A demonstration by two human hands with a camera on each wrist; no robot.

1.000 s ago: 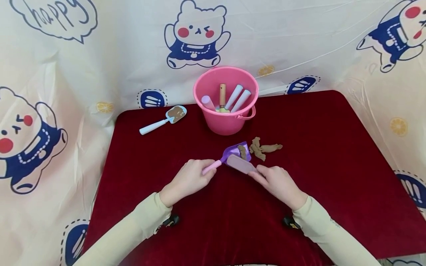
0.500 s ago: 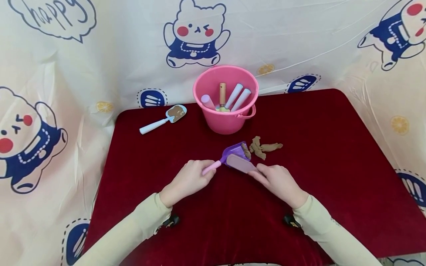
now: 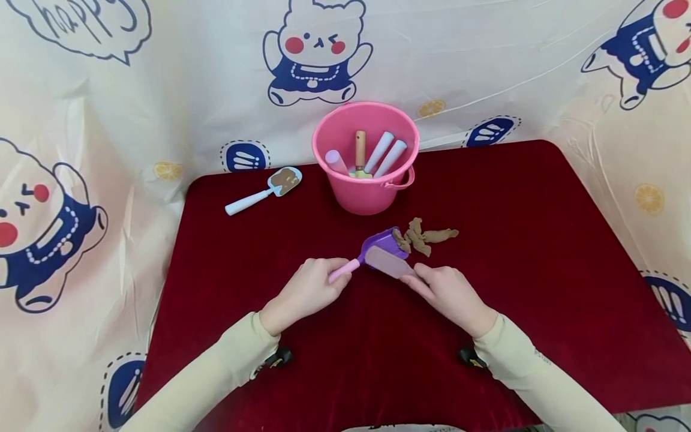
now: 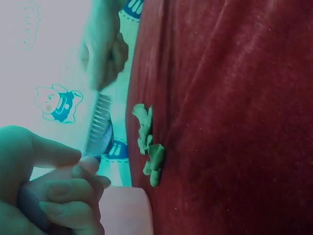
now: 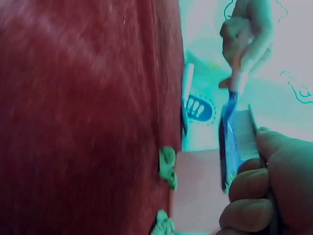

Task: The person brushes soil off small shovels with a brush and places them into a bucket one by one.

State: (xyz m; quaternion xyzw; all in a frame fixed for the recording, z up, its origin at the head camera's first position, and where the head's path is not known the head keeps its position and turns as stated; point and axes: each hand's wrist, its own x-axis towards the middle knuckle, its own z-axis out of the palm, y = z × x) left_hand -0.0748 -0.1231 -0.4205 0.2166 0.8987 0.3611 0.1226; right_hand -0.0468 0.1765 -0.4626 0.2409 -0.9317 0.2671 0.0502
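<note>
My left hand [image 3: 310, 287] grips the pink handle of a purple shovel [image 3: 378, 241], its blade facing the right. A strip of brown, dough-like material [image 3: 400, 240] lies at the blade's front edge. My right hand [image 3: 453, 295] holds a small brush [image 3: 387, 262] with a pinkish-grey back, which overlaps the near side of the blade. Pale bristles [image 4: 99, 120] show beneath it in the left wrist view. More brown clumps [image 3: 418, 238] lie on the red cloth just beyond the blade's tip. In the right wrist view the shovel blade [image 5: 224, 142] is held above the cloth, beside the brush.
A pink bucket [image 3: 358, 198] with several tool handles inside stands behind the shovel. A light-blue trowel [image 3: 251, 202] with brown residue on its blade lies at the back left of the red-covered table [image 3: 540, 240]. A printed white curtain [image 3: 459, 54] surrounds the table.
The brown strip has slid from the middle of the shovel blade to its front edge, closer to the clumps on the cloth. Both hands have stayed almost in place.
</note>
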